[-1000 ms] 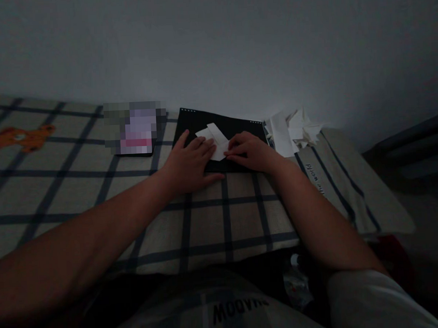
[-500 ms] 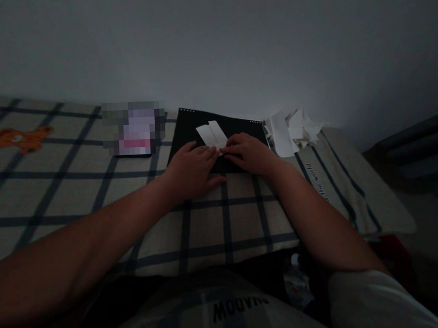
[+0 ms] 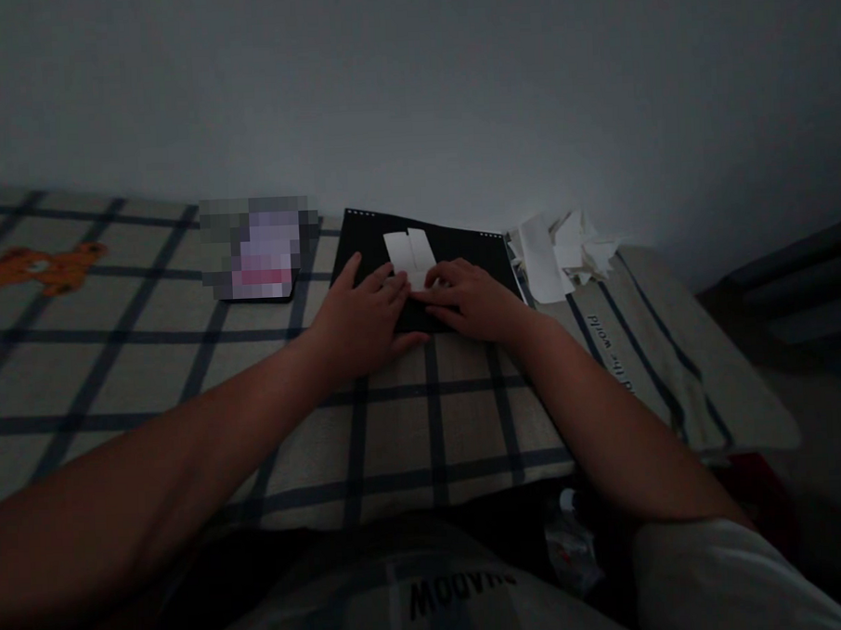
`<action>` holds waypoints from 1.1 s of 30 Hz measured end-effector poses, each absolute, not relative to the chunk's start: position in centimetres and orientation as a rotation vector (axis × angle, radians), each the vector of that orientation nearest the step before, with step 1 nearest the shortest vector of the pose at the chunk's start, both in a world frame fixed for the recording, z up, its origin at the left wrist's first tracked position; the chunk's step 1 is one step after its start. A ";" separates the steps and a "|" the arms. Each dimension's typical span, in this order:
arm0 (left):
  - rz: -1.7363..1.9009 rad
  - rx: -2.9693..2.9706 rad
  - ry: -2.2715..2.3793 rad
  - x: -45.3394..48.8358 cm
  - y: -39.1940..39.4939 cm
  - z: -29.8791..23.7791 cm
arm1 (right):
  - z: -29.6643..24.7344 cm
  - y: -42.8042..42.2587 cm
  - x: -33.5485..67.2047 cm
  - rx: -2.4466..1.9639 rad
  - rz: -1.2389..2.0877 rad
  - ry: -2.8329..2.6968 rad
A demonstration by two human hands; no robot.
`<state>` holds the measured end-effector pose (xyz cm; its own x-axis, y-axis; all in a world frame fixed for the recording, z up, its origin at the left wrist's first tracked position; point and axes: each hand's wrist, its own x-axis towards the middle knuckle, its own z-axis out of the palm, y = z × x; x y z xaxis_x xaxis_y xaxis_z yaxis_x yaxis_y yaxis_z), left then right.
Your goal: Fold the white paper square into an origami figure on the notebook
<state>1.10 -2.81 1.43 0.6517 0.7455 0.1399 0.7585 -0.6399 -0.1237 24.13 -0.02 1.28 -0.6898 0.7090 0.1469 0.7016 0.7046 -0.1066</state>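
Note:
A folded piece of white paper [image 3: 409,252] lies on a black board [image 3: 368,238] that rests on a checked bed cover. My left hand [image 3: 361,318] lies flat on the board, fingers stretched out, their tips pressing the paper's near left edge. My right hand [image 3: 472,299] rests beside it, fingers extended onto the paper's near right edge. The near part of the paper is hidden under both sets of fingers.
A blurred-out flat object [image 3: 261,248] lies left of the board. A heap of white folded papers [image 3: 563,248] sits at the right, by the wall. The bed cover [image 3: 150,364] has dark stripes and an orange figure [image 3: 38,267] at far left. The bed's edge drops at right.
The paper went from an angled, crossed shape to a straight upright rectangle. Both hands slid slightly toward its near edge and pressed it flat.

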 end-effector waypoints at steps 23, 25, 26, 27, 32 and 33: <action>-0.064 -2.656 -1.205 1.5 -3.2 1.7 | 2.2 -1.5 22.9 -1.299 -0.160 -2.761; -0.074 -2.646 -1.215 1.5 -3.2 1.7 | 2.3 -1.5 22.8 -1.306 -0.185 -2.767; -0.072 -2.641 -1.219 1.5 -3.2 1.7 | 2.4 -1.5 22.8 -1.308 -0.197 -2.772; -0.068 -2.634 -1.223 1.6 -3.3 1.6 | 2.4 -1.5 22.8 -1.310 -0.210 -2.777; -0.084 -2.603 -1.231 1.6 -3.5 1.5 | 2.5 -1.6 22.7 -1.325 -0.255 -2.793; -0.097 -2.598 -1.239 1.6 -3.5 1.5 | 2.6 -1.6 22.7 -1.329 -0.254 -2.796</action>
